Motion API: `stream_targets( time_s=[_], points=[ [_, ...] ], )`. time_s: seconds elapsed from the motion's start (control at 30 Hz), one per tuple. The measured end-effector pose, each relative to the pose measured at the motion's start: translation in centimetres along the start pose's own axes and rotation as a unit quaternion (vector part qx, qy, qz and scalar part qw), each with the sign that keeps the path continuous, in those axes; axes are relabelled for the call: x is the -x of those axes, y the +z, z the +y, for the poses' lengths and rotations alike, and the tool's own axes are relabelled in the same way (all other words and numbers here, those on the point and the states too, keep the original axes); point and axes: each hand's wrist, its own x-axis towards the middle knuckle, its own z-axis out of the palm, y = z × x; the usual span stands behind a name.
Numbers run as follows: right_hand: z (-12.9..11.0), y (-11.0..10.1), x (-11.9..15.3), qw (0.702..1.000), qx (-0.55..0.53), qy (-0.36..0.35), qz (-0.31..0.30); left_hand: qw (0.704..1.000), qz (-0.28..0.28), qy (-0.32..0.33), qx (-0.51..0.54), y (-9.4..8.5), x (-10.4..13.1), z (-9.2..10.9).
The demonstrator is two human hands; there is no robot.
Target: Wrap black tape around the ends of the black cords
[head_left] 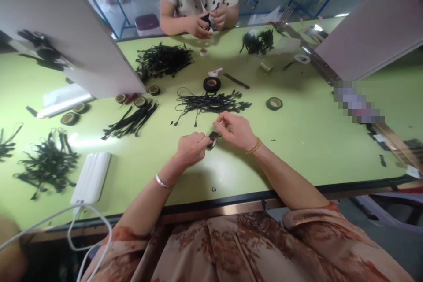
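My left hand (193, 147), a silver bangle on its wrist, is closed on a small roll of black tape (213, 141) above the green tabletop. Close beside it, my right hand (236, 130) has thumb and forefinger pinched near the top of the roll. A thin dark strip or cable end shows between the hands, too small to tell which. Just beyond my fingers lies a bundle of black cables (211, 102) with small connectors. Behind that bundle rests a larger roll of black tape (212, 84).
Across the table, a person (200, 4) in a dotted top handles something black. Black cable piles lie at the back (165, 59) and left (49, 163). A white power bank (91, 178) with a cable is at front left. Another tape roll (274, 103) lies right.
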Motion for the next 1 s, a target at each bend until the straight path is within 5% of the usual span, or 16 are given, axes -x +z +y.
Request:
stream_targets(
  time_s=[0.1, 0.23, 0.53, 0.67, 0.77, 0.9, 1.0],
  points=[
    [0.1, 0.1, -0.1, 0.982, -0.062, 0.087, -0.155, 0.999, -0.011, 0.036, -0.03, -0.2, 0.0, 0.0],
    [0.3, 0.9, -0.1, 0.952, -0.188, 0.124, -0.205, 0.997, -0.016, 0.061, -0.044, -0.2, 0.1, -0.2],
    [-0.7, 2.8, 0.4, 0.915, -0.354, 0.192, 0.009, 0.999, -0.028, -0.01, -0.036, 1.0, 0.0, 0.8],
    [-0.6, 2.1, 0.4, 0.901, -0.397, 0.169, 0.041, 0.997, -0.031, -0.057, 0.029, 1.1, 0.1, 1.2],
    [-0.6, 1.4, 0.5, 0.919, -0.374, 0.113, 0.048, 0.987, -0.022, -0.119, 0.108, 1.4, 0.0, 1.0],
    [-0.9, 0.9, 0.8, 0.946, -0.315, 0.015, 0.069, 0.929, 0.023, -0.184, 0.32, 1.8, -0.4, 0.3],
    [-1.0, 0.8, 0.8, 0.958, -0.268, -0.066, 0.077, 0.822, 0.038, -0.232, 0.518, 1.6, -0.8, 0.0]
  ],
)
